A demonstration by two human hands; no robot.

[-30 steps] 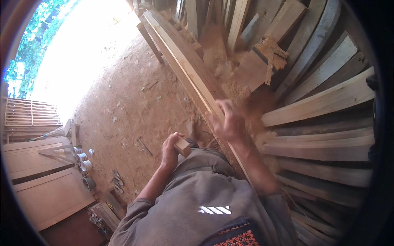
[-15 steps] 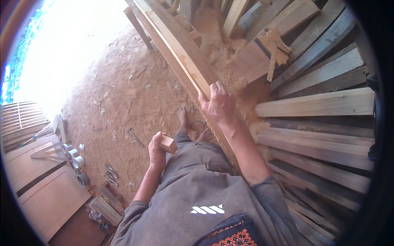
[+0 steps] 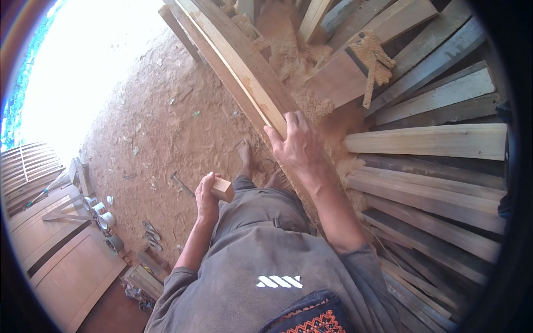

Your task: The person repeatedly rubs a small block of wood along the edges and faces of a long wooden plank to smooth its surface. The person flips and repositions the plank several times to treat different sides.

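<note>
One left hand (image 3: 207, 194), fingers closed round wooden block (image 3: 223, 190); one right hand (image 3: 300, 144), fingers straddling long timber (image 3: 252, 89); likely hazard: splinters, should skin slide along its edge.

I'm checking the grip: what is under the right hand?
A pale board reaches in under the right hand; whatever the hand itself covers, including the board's end, cannot be seen.

Hammer (image 3: 182, 185) on dirt floor (image 3: 161, 122); sandals (image 3: 151, 235), white tins (image 3: 105, 221) toward left edge, beside wooden panels (image 3: 80, 272); planks (image 3: 427, 139) along right.
</note>
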